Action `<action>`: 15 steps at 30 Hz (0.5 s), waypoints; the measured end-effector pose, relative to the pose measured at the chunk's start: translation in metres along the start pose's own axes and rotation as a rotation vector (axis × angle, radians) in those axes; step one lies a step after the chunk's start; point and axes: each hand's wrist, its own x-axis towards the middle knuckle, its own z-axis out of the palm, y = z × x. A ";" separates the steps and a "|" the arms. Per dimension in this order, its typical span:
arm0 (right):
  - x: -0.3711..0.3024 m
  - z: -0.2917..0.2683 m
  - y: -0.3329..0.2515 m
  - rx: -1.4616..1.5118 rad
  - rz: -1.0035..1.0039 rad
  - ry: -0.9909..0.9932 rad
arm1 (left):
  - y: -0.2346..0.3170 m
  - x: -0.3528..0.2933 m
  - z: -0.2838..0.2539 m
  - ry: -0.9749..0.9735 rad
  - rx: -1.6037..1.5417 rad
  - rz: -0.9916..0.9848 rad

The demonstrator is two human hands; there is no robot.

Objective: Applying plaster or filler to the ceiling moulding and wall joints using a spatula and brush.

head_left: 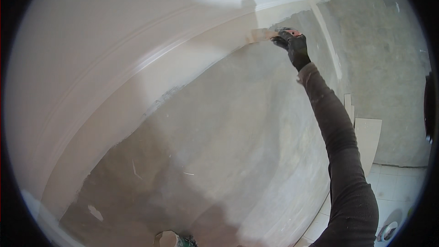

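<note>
My right hand (pixel 292 43), in a dark glove, is closed around the reddish handle of a flat paintbrush (pixel 263 34). The brush's broad pale end lies against the upper wall, where a beige band (pixel 183 71) meets bare grey wall (pixel 219 110). My right arm reaches up and away in a dark sleeve. At the lower edge, the top of a small container (pixel 168 238) with a pale inside shows in front of the wall. Beside its green part is a dark patch that looks like gloved fingers of my left hand (pixel 191 240); the rest is cut off.
A white ceiling (pixel 105 13) with stepped moulding curves above. At the right, a pale strip (pixel 327 41) runs down the corner to another grey wall (pixel 384 64). Pale boards (pixel 367 137) lean there above white floor tiles (pixel 395 187). A round white object (pixel 388 231) sits low on the right.
</note>
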 end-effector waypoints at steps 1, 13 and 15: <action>0.017 -0.018 0.006 0.000 0.001 0.003 | -0.001 0.000 0.000 0.014 0.325 0.075; 0.141 -0.089 0.067 -1.199 -0.498 0.480 | 0.011 -0.001 -0.005 0.009 1.315 0.200; 0.137 -0.099 0.073 -1.188 -0.516 0.494 | -0.009 0.001 -0.026 0.061 0.309 -0.045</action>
